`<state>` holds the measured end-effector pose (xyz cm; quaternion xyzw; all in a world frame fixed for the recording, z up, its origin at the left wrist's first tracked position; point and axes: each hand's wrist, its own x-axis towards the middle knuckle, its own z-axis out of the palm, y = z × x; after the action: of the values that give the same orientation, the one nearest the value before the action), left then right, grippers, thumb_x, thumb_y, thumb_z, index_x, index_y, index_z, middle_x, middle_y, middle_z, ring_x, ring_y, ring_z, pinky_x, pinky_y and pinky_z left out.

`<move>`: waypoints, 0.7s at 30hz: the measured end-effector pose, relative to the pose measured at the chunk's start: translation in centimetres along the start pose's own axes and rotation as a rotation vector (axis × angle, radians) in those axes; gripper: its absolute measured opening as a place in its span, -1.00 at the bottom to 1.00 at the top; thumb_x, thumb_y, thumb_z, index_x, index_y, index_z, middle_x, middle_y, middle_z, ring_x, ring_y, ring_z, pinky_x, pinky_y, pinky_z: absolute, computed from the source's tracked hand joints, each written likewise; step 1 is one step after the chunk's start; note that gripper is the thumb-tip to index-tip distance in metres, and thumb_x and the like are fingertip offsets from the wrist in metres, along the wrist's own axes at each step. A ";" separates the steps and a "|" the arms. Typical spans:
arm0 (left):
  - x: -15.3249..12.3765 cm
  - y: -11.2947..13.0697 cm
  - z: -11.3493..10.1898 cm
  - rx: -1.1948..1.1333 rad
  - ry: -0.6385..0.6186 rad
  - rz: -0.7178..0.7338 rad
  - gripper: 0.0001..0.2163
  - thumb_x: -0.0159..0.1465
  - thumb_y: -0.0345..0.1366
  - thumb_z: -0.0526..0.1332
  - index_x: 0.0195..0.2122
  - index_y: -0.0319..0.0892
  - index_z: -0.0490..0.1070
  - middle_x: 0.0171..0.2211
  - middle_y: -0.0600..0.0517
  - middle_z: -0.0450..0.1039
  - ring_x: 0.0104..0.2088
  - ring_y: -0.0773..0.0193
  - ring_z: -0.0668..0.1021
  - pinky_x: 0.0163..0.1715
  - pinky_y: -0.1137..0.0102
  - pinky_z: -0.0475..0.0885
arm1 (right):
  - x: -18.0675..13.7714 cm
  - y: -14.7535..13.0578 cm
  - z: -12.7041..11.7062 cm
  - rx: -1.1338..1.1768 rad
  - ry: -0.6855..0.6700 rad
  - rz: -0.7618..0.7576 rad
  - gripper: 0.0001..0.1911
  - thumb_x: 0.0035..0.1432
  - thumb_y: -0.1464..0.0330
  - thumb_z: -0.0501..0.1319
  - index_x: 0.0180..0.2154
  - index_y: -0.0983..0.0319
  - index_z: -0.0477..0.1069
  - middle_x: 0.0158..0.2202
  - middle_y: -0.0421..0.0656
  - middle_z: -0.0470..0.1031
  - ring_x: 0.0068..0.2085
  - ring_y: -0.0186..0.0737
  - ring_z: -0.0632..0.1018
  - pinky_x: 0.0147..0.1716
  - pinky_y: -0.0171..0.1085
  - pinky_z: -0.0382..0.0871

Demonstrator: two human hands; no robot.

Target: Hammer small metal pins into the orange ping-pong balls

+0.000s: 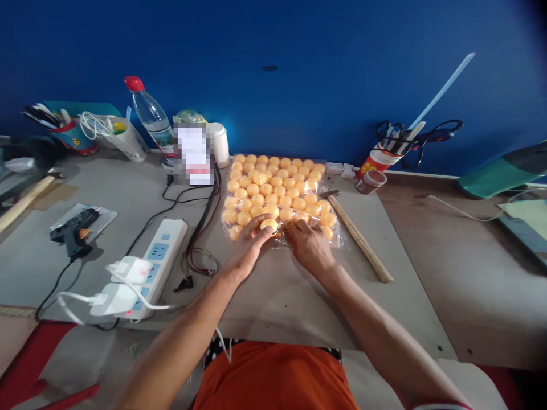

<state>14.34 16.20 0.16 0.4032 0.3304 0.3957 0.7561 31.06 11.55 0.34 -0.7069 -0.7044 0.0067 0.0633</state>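
My left hand (250, 247) is closed around an orange ball (269, 226) that looks like a table tennis ball, with a dark patch at its lower edge. Just to the right, my right hand (311, 245) has its fingers curled together at the near edge of a clear plastic bag (339, 238). What those fingers pinch is hidden. Rows of orange balls (277, 191) fill the clear bags lying flat on the table, directly beyond both hands.
A hammer (361, 239) lies right of the bags. Leftward are a power strip (166, 242) with plugged-in chargers, loose cables (200, 228) and a glue gun (77, 230). Along the blue wall stand a bottle (151, 122), a white container (220, 145) and a cup of tools (380, 156).
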 end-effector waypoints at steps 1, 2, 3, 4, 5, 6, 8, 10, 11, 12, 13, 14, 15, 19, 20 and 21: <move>-0.1 0.1 0.1 -0.014 0.005 -0.020 -0.61 0.12 -0.12 0.41 -0.05 -0.08 0.46 -0.19 0.05 0.54 -0.26 0.29 0.60 -0.20 0.39 0.48 | 0.1 -0.1 0.1 -0.005 -0.011 -0.009 -0.67 0.40 0.33 -0.01 -0.09 0.18 0.53 -0.16 -0.05 0.51 -0.30 -0.19 0.47 -0.19 -0.21 0.17; -0.1 0.2 0.2 -0.026 0.007 -0.039 -0.60 0.10 -0.12 0.43 -0.06 -0.09 0.45 -0.19 0.05 0.53 -0.27 0.29 0.60 -0.21 0.39 0.48 | 0.2 -0.1 0.2 -0.007 -0.019 -0.017 -0.68 0.39 0.34 0.01 -0.12 0.18 0.54 -0.16 -0.05 0.51 -0.31 -0.20 0.46 -0.18 -0.21 0.17; -0.2 0.3 0.3 -0.035 0.008 -0.053 -0.59 0.08 -0.12 0.44 -0.07 -0.09 0.45 -0.18 0.05 0.53 -0.28 0.30 0.60 -0.23 0.39 0.48 | 0.2 -0.2 0.2 -0.008 -0.022 -0.023 -0.69 0.38 0.34 0.03 -0.16 0.18 0.55 -0.17 -0.05 0.50 -0.30 -0.20 0.46 -0.17 -0.21 0.17; -0.3 0.4 0.4 -0.040 0.007 -0.060 -0.58 0.07 -0.12 0.45 -0.08 -0.10 0.45 -0.18 0.05 0.53 -0.29 0.30 0.59 -0.23 0.38 0.49 | 0.2 -0.2 0.3 -0.009 -0.018 -0.026 -0.70 0.37 0.35 0.04 -0.20 0.19 0.56 -0.18 -0.05 0.50 -0.30 -0.20 0.45 -0.16 -0.21 0.17; -0.4 0.4 0.5 -0.041 0.004 -0.061 -0.58 0.06 -0.12 0.45 -0.09 -0.11 0.45 -0.17 0.05 0.52 -0.30 0.29 0.59 -0.24 0.37 0.49 | 0.2 -0.2 0.3 -0.008 -0.007 -0.029 -0.70 0.36 0.35 0.04 -0.23 0.20 0.56 -0.19 -0.05 0.49 -0.30 -0.20 0.44 -0.15 -0.21 0.18; -0.4 0.5 0.6 -0.040 0.002 -0.061 -0.57 0.05 -0.13 0.46 -0.09 -0.12 0.45 -0.17 0.04 0.52 -0.30 0.29 0.59 -0.25 0.37 0.49 | 0.2 -0.2 0.3 -0.004 0.007 -0.034 -0.70 0.35 0.36 0.05 -0.27 0.21 0.55 -0.21 -0.05 0.48 -0.31 -0.20 0.43 -0.15 -0.21 0.18; -0.5 0.5 0.6 -0.037 -0.005 -0.065 -0.57 0.04 -0.14 0.47 -0.09 -0.12 0.45 -0.18 0.05 0.51 -0.32 0.28 0.60 -0.28 0.36 0.49 | 0.1 0.0 0.3 0.027 0.040 -0.035 -0.71 0.33 0.37 0.06 -0.32 0.23 0.54 -0.25 -0.05 0.48 -0.34 -0.20 0.42 -0.16 -0.21 0.20; -0.4 0.6 0.7 -0.045 -0.013 -0.076 -0.55 0.02 -0.15 0.48 -0.09 -0.13 0.45 -0.23 0.06 0.50 -0.36 0.28 0.60 -0.33 0.36 0.49 | 0.0 0.2 0.3 0.100 0.094 -0.029 -0.74 0.30 0.39 0.07 -0.34 0.24 0.51 -0.27 -0.06 0.48 -0.33 -0.20 0.43 -0.17 -0.22 0.22; -0.4 0.6 0.7 -0.056 -0.018 -0.081 -0.55 0.01 -0.16 0.48 -0.09 -0.13 0.45 -0.25 0.07 0.50 -0.37 0.28 0.60 -0.33 0.35 0.49 | -0.1 0.3 0.3 0.150 0.131 -0.025 -0.76 0.28 0.40 0.07 -0.35 0.25 0.49 -0.27 -0.06 0.48 -0.31 -0.19 0.44 -0.17 -0.23 0.24; -0.3 0.6 0.7 -0.072 -0.024 -0.082 -0.54 0.01 -0.17 0.48 -0.08 -0.13 0.45 -0.26 0.07 0.50 -0.38 0.28 0.60 -0.33 0.35 0.49 | -0.2 0.4 0.3 0.211 0.173 -0.020 -0.78 0.26 0.41 0.08 -0.36 0.25 0.47 -0.27 -0.05 0.49 -0.29 -0.18 0.46 -0.17 -0.23 0.25; -0.3 0.6 0.7 -0.092 -0.032 -0.082 -0.54 0.00 -0.19 0.49 -0.08 -0.14 0.45 -0.26 0.07 0.50 -0.37 0.29 0.60 -0.31 0.35 0.49 | -0.2 0.5 0.2 0.280 0.216 -0.012 -0.81 0.24 0.43 0.08 -0.36 0.24 0.45 -0.27 -0.05 0.50 -0.27 -0.17 0.47 -0.17 -0.24 0.27; -0.2 0.7 0.6 -0.112 -0.041 -0.082 -0.53 -0.01 -0.21 0.50 -0.08 -0.15 0.46 -0.25 0.06 0.51 -0.36 0.31 0.59 -0.27 0.36 0.49 | -0.3 0.5 0.1 0.354 0.257 0.002 -0.84 0.20 0.45 0.08 -0.38 0.23 0.42 -0.29 -0.05 0.50 -0.26 -0.17 0.48 -0.19 -0.25 0.29; -0.2 0.7 0.6 -0.128 -0.049 -0.085 -0.52 -0.02 -0.24 0.51 -0.07 -0.16 0.46 -0.24 0.06 0.51 -0.34 0.31 0.59 -0.24 0.36 0.48 | -0.4 0.5 0.0 0.430 0.291 0.023 -0.86 0.16 0.47 0.09 -0.38 0.22 0.40 -0.30 -0.07 0.51 -0.27 -0.18 0.49 -0.22 -0.26 0.30; -0.2 0.7 0.5 -0.137 -0.084 -0.121 -0.47 -0.06 -0.30 0.52 -0.03 -0.14 0.46 -0.25 0.06 0.53 -0.30 0.28 0.60 -0.16 0.32 0.47 | -0.8 0.2 -0.6 0.701 0.338 0.124 -0.89 0.06 0.49 0.10 -0.41 0.18 0.34 -0.34 -0.14 0.54 -0.41 -0.28 0.47 -0.37 -0.30 0.30; -0.2 0.6 0.5 -0.131 -0.091 -0.123 -0.47 -0.06 -0.31 0.52 -0.03 -0.14 0.47 -0.26 0.06 0.53 -0.30 0.28 0.60 -0.14 0.31 0.46 | -0.9 0.1 -0.8 0.764 0.332 0.142 -0.91 0.06 0.48 0.12 -0.41 0.18 0.34 -0.37 -0.17 0.53 -0.44 -0.30 0.45 -0.40 -0.31 0.29; -0.2 0.6 0.4 -0.123 -0.098 -0.120 -0.47 -0.07 -0.32 0.53 -0.03 -0.14 0.47 -0.26 0.06 0.53 -0.31 0.27 0.61 -0.13 0.30 0.46 | -0.9 -0.1 -1.0 0.832 0.323 0.158 -0.93 0.07 0.46 0.13 -0.42 0.18 0.34 -0.41 -0.19 0.51 -0.47 -0.32 0.43 -0.43 -0.31 0.28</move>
<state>14.43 16.11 0.90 0.3544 0.2916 0.3488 0.8171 31.10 10.56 1.23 -0.6651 -0.5666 0.1837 0.4504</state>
